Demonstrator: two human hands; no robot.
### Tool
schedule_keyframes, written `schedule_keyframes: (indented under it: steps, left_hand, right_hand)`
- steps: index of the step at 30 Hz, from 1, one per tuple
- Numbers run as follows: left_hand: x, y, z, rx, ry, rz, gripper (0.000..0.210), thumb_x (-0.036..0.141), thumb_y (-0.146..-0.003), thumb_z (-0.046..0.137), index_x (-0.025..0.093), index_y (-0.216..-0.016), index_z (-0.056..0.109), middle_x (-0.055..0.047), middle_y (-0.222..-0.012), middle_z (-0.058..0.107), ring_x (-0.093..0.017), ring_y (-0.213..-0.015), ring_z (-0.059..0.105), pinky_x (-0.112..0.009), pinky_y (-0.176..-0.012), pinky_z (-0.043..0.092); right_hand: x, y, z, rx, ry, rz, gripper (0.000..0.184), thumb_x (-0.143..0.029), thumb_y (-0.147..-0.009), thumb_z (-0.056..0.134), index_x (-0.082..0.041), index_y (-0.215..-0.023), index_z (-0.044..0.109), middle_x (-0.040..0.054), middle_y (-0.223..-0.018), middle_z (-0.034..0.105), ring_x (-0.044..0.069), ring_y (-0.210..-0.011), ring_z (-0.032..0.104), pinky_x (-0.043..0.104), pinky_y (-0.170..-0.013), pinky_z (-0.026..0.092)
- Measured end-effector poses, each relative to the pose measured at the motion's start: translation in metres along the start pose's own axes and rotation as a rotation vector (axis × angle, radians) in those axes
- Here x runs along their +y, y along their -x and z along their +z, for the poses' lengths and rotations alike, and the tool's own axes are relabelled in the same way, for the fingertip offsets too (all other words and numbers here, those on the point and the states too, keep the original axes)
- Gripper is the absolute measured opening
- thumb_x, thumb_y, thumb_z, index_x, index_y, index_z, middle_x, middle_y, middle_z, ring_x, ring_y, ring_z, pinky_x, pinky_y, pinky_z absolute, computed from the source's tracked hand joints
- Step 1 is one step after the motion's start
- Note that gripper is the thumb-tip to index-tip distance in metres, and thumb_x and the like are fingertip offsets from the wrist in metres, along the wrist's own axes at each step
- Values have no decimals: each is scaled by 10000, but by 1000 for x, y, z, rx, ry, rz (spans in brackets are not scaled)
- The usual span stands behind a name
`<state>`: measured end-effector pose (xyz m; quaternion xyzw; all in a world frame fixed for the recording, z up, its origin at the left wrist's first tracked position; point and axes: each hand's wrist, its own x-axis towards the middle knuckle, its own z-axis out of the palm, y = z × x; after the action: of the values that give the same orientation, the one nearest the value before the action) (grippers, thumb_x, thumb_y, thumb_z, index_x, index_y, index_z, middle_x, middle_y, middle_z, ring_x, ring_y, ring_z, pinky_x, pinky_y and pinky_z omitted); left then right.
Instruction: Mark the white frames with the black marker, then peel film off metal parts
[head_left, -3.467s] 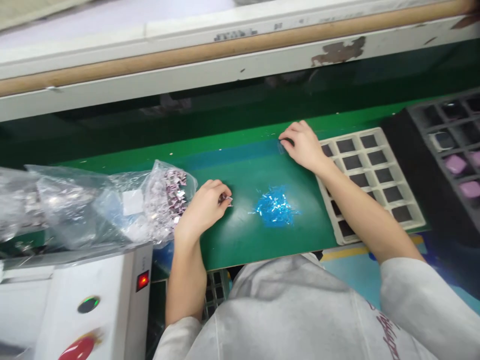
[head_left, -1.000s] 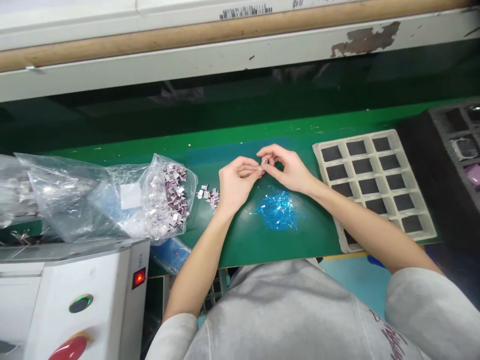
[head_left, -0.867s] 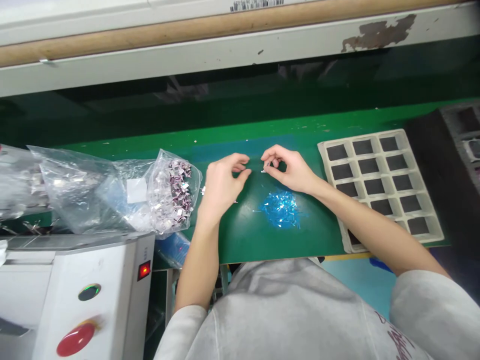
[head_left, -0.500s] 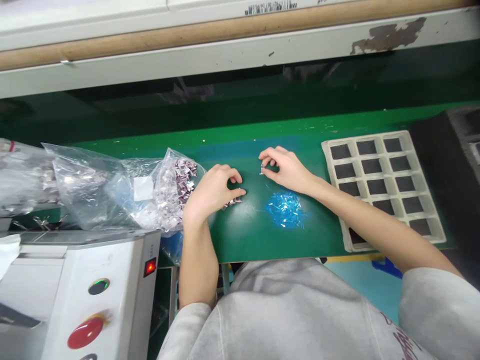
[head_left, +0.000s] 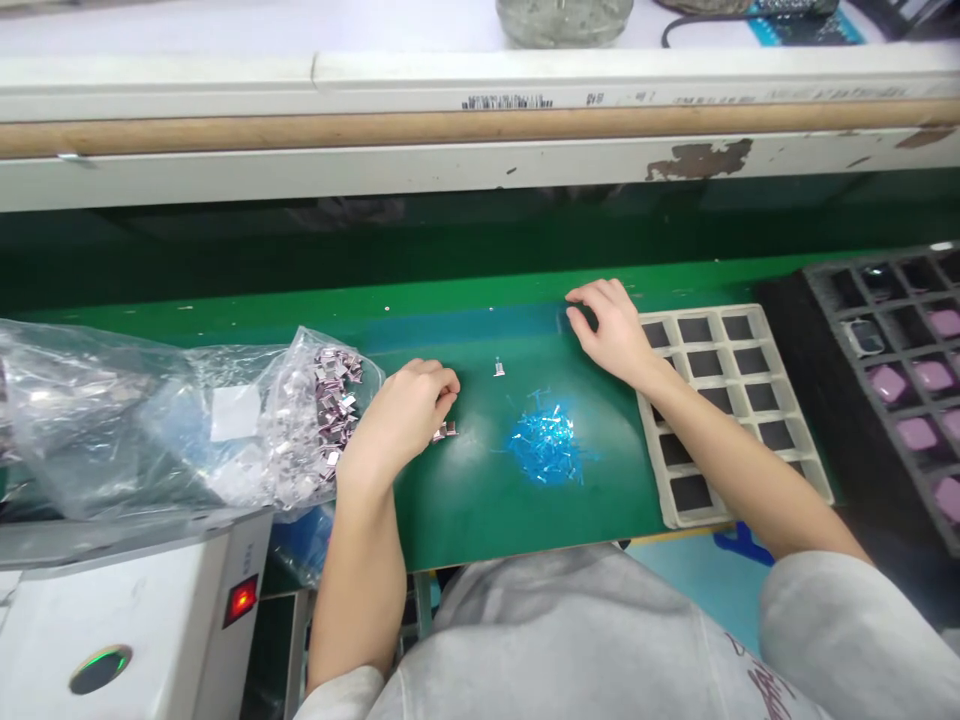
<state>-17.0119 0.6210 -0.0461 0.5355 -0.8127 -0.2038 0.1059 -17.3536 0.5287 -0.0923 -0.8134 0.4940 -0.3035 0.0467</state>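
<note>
My left hand (head_left: 405,412) is closed beside the mouth of a clear plastic bag, thumb and forefinger pressed together. Whatever the fingertips may hold is hidden. A few small shiny metal pieces (head_left: 448,430) lie on the mat just under those fingers. My right hand (head_left: 611,332) hovers at the left upper corner of a cream compartment tray (head_left: 739,320), its thumb and forefinger apart with nothing visible between them. One small silver metal part (head_left: 499,369) lies alone on the green mat between both hands. Below it spreads a heap of thin blue strips (head_left: 551,445).
The plastic bag (head_left: 187,420) holds many pinkish metal pieces (head_left: 335,400). A white machine (head_left: 142,600) with a lit red switch stands at the lower left. At right sits a black tray (head_left: 825,300) with pink blocks. A white shelf edge (head_left: 375,165) runs across the back.
The small metal part has left my right fingers and lies on the mat. My right hand has moved right, towards the tray. My left thumb and forefinger have closed. The view has shifted.
</note>
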Motion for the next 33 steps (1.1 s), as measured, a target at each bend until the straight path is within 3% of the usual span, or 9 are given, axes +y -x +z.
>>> schedule_keyframes:
  steps: [3,7,11,18,21,25,29,33]
  left_hand:
    - [3,0,-2,102,88,-4,223,234,-1053,518,237,-1004,736,-98,-1084,767,-271,-880,724,-396,-799,520]
    - [13,-1,-1,189,306,-60,186,282,-1083,551,255,-1056,732,-17,-853,777,-225,-773,763,-344,-767,552]
    - [18,-6,9,269,488,-52,128,257,-1039,631,254,-1009,755,-19,-938,829,-213,-854,819,-327,-830,624]
    - [23,-13,22,305,539,-20,122,258,-995,678,253,-980,800,-33,-1000,841,-210,-878,806,-366,-906,676]
    - [26,-13,23,321,570,-27,88,255,-970,716,249,-975,804,-34,-1002,844,-205,-865,804,-363,-890,684]
    - [32,-14,25,304,721,-68,36,274,-942,771,243,-931,786,-34,-936,847,-219,-857,829,-362,-865,690]
    - [36,-21,36,324,974,-175,188,301,-853,878,227,-956,738,-42,-885,841,-231,-818,846,-340,-789,694]
    - [37,-29,48,332,1084,-230,248,305,-792,919,211,-959,761,-55,-867,837,-233,-808,846,-337,-762,697]
  right_hand:
    - [1,0,-1,-24,-8,2,188,-305,-1076,542,-245,-1150,703,124,-1151,751,361,-1128,659,596,-1062,561]
    - [1,-8,4,-51,-10,29,201,-286,-1047,566,-223,-1161,719,135,-1150,758,366,-1135,664,598,-1068,564]
    - [2,-10,7,-40,-45,25,241,-305,-1060,551,-229,-1209,723,137,-1168,755,369,-1160,665,609,-1080,565]
    - [-5,-3,-7,-84,-120,-88,326,-379,-1064,577,-258,-1338,706,142,-1303,733,380,-1227,654,640,-1132,542]
    - [-11,-4,-10,-35,-135,-81,283,-359,-1065,570,-268,-1282,727,130,-1264,750,374,-1203,665,632,-1118,544]
    - [-6,-12,-1,37,-79,46,210,-287,-1030,575,-249,-1142,749,124,-1150,760,362,-1116,677,620,-1074,556]
    - [8,-19,11,-10,-100,135,137,-229,-951,632,-229,-993,762,109,-1024,760,332,-1009,690,573,-1000,595]
    - [15,-17,15,-26,-115,106,155,-237,-956,644,-241,-1005,791,97,-1023,786,345,-1042,694,600,-1012,586]
